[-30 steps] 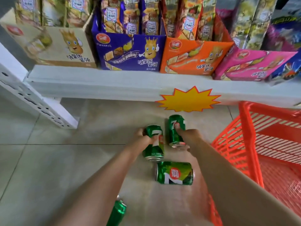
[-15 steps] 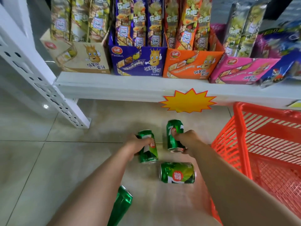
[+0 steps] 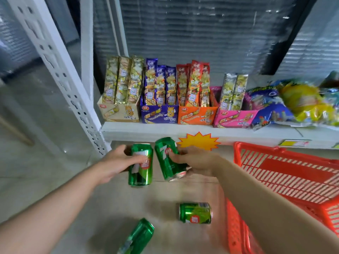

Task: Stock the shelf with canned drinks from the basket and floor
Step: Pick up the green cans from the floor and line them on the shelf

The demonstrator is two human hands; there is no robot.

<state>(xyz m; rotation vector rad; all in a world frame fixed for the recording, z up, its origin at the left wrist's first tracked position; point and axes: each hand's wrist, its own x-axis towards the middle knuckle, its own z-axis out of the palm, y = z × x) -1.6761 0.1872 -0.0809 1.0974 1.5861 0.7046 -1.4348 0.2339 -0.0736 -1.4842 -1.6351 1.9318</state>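
On the far left a white upright (image 3: 60, 77) frames the shelf (image 3: 165, 130), and beside it my left hand (image 3: 117, 163) is wrapped round a can (image 3: 140, 165), fingers (image 3: 141, 158) curled across its label and thumb behind, so it hangs upright and clear of the floor (image 3: 45, 171). I hold it that way so it can go onto the shelf standing. Just right of it, almost touching, my right hand (image 3: 194, 162) grips a second can (image 3: 169, 158), fingers closed round its lower half; this one leans, its top tipped toward the first. Both sit just below the shelf edge, under the yellow star tag (image 3: 199, 141), and the snack boxes (image 3: 158, 114) fill the board from the left, so I judge the cans must go to some free spot I cannot see here. Lower down, two more cans lie on their sides on the floor, well apart from my fingers: one (image 3: 137, 237) near the bottom edge below my left arm, one (image 3: 195, 213) just left of my right forearm. On the right stands the red basket (image 3: 256, 149); I cannot tell whether any cans are in it.
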